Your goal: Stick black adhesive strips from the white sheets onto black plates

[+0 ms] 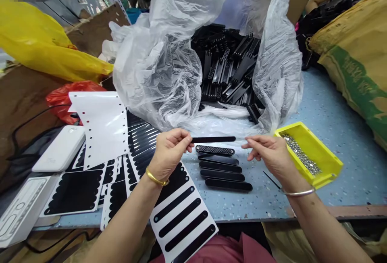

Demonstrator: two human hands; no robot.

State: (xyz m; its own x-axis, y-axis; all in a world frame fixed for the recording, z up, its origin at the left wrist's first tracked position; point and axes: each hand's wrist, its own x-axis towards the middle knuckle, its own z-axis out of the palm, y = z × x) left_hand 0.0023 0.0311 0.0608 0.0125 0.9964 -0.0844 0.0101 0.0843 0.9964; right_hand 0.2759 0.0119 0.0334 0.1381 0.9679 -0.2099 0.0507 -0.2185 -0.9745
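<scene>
My left hand (173, 146) pinches one end of a thin black adhesive strip (214, 139), which is held out level to the right. Past its free end, my right hand (267, 152) has its fingers bent and a little apart, with nothing seen in them. Just below the strip lies a black plastic piece (215, 150) with a cross-hatched face. Several smooth black pieces (222, 173) are lined up under it. A white backing sheet (184, 220) with black strips lies beneath my left wrist, overhanging the table edge.
Behind my hands, a clear plastic bag (169, 81) holds a heap of black plastic parts (226, 65). A yellow tray (328, 154) of small metal fasteners (302, 156) stands right. More strip sheets (74, 190), a white power bank (60, 149) and a white box (22, 206) lie left.
</scene>
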